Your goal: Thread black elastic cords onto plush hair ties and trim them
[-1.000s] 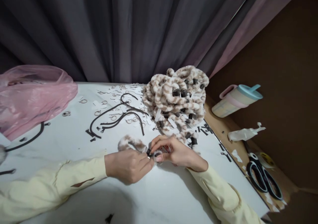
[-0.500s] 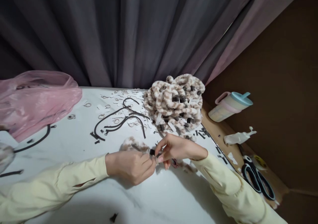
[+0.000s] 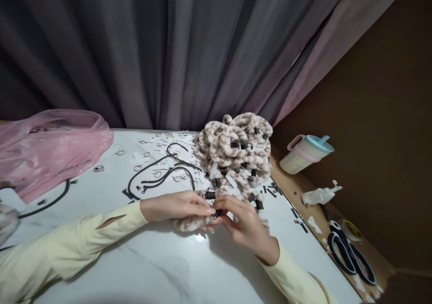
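My left hand (image 3: 175, 206) and my right hand (image 3: 240, 221) meet over a fuzzy beige-and-white band (image 3: 192, 223) lying on the white table (image 3: 141, 263). Both hands pinch the band where its dark end piece (image 3: 218, 213) sits. Just behind my hands rises a heap of the same fuzzy bands (image 3: 232, 153), with dark end pieces and small white tags sticking out. Bare dark bands (image 3: 162, 171) lie to the left of the heap among small rings and white paper bits.
A pink plastic bag (image 3: 50, 149) lies at the table's left. To the right, off the table, stand a lidded cup with a spout (image 3: 307, 153), a crumpled white scrap (image 3: 319, 196) and black-handled scissors (image 3: 351, 254). Dark curtains hang behind.
The fuzzy band has been turned and now lies under my fingers near the table front. My right hand has come round from behind to the near side. The view has tilted upward.
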### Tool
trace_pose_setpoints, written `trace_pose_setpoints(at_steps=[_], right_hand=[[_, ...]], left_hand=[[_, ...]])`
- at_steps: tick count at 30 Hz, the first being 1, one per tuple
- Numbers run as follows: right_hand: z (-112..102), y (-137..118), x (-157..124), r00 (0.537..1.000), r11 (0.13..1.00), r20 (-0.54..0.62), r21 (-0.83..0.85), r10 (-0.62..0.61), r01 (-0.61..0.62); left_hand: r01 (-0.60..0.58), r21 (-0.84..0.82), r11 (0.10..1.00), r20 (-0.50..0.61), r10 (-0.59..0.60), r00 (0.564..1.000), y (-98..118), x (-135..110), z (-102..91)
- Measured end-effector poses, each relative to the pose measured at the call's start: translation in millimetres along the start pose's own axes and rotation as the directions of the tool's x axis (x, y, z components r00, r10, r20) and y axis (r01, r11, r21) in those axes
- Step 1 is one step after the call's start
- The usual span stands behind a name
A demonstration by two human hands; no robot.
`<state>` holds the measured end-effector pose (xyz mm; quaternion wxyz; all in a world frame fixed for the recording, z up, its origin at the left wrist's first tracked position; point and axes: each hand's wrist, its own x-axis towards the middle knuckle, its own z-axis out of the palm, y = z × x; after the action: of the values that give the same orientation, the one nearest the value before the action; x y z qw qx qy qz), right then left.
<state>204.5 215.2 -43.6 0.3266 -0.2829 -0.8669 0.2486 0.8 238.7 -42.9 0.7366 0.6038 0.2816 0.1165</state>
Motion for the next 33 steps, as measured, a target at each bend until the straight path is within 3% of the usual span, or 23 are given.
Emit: trace_pose_setpoints(at_steps=[3, 6, 9, 15, 21, 24, 33], right_hand=[[2.0, 0.1, -0.7, 1.000, 1.000, -0.013, 0.028, -0.008, 0.008], [3.4, 4.2, -2.2, 1.000, 0.998, 0.005, 0.061, -0.005, 0.004], [3.3, 7.9, -5.2, 0.999, 0.996, 0.030, 0.086, 0.020, -0.023], [2.8, 9.6, -9.0, 0.992, 0.985, 0.079, 0.139, 0.094, -0.104], [10.4, 15.0, -13.6, 0.995, 0.996, -0.027, 0.024, 0.092, -0.091], [13.5, 19.6, -17.3, 0.996, 0.996, -0.014, -0.020, 0.092, -0.092], [14.8, 26.6, -17.0, 0.978, 0.969, 0.092, 0.149, 0.185, -0.197]], left_hand=[[-0.039, -0.192, 0.981, 0.071, 0.054, 0.996, -8.7, 18.0, 1.3], [-0.074, -0.310, 0.948, 0.039, 0.091, 0.995, -22.4, 31.3, 4.1], [-0.036, -0.371, 0.928, 0.050, 0.059, 0.997, -31.8, 34.6, 3.3], [-0.015, -0.303, 0.953, 0.143, 0.061, 0.988, -32.7, 30.2, 0.4], [-0.039, -0.316, 0.948, -0.010, 0.038, 0.999, -30.2, 30.1, 4.2], [-0.035, -0.337, 0.941, -0.064, 0.014, 0.998, -29.3, 31.5, 5.3], [-0.018, -0.268, 0.963, 0.017, 0.023, 1.000, -29.9, 30.7, 4.6]])
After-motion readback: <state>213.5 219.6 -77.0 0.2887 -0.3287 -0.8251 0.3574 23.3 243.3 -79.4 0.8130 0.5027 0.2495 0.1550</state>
